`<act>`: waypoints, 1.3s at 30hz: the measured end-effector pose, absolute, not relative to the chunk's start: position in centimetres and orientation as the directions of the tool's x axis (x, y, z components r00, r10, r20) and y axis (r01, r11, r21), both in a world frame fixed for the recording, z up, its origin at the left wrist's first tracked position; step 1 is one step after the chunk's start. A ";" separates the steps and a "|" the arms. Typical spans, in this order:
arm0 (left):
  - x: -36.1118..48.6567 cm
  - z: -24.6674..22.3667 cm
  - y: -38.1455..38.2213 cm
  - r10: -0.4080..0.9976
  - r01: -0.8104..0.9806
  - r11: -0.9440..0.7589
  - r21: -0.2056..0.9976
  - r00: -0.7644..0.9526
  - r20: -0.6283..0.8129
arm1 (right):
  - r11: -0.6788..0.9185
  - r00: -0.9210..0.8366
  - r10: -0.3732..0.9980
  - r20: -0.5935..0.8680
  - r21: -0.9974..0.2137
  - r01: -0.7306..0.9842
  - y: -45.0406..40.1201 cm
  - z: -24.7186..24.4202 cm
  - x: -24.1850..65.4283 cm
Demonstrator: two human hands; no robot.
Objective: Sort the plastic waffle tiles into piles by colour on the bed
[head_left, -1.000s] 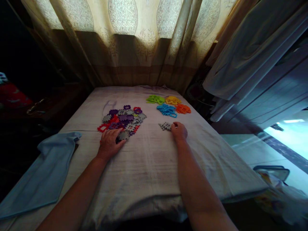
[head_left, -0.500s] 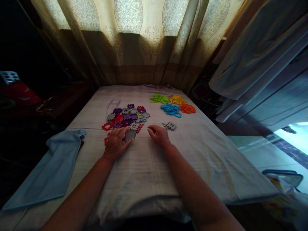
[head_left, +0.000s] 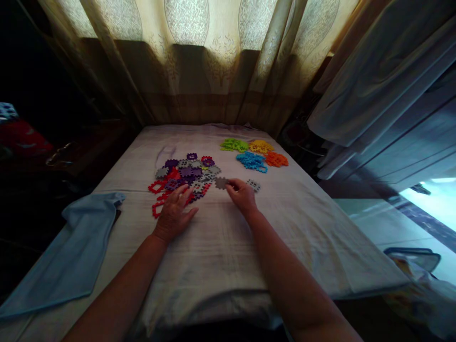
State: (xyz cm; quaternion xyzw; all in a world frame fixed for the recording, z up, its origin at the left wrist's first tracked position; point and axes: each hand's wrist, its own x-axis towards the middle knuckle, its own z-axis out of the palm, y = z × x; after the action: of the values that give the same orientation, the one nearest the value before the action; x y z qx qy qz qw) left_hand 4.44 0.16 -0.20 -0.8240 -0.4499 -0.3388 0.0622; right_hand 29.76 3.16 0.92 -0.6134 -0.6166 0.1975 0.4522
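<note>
Between the thumb and fingers of my right hand (head_left: 242, 194) is a grey interlocking tile (head_left: 221, 183) with notched edges. Just beyond that hand lies a small group of grey tiles (head_left: 253, 185), partly covered by it. My left hand (head_left: 175, 213) rests with spread fingers at the near side of a mixed pile of purple, red and grey tiles (head_left: 190, 172). Its fingertips touch or hover over the nearest pieces; I cannot tell which. A red frame-shaped tile (head_left: 157, 209) shows beside that hand's left edge.
Sorted heaps of green (head_left: 233, 144), yellow (head_left: 261, 146), blue (head_left: 251, 161) and orange tiles (head_left: 277, 159) lie at the far right of the cloth-covered table (head_left: 221, 266). A light blue cloth (head_left: 80, 247) drapes over the left edge. Curtains (head_left: 221, 71) hang behind.
My right hand has taken hold of a grey tile from the pile's near edge and moved it right, towards the small grey group. My left hand stays by the pile, its fingers spread.
</note>
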 end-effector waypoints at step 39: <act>1.4 -1.1 0.9 0.851 0.952 -0.192 0.240 0.040 0.523 | 0.313 -0.192 0.931 0.310 -0.410 0.856 3.6 1.3 23.0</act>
State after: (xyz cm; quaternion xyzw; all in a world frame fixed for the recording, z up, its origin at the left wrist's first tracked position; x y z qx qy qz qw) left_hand 1.37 0.91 -1.07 -0.7158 -0.6296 -0.2891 0.0869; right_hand 22.96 3.55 1.30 -0.5814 -0.7686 0.0727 0.2568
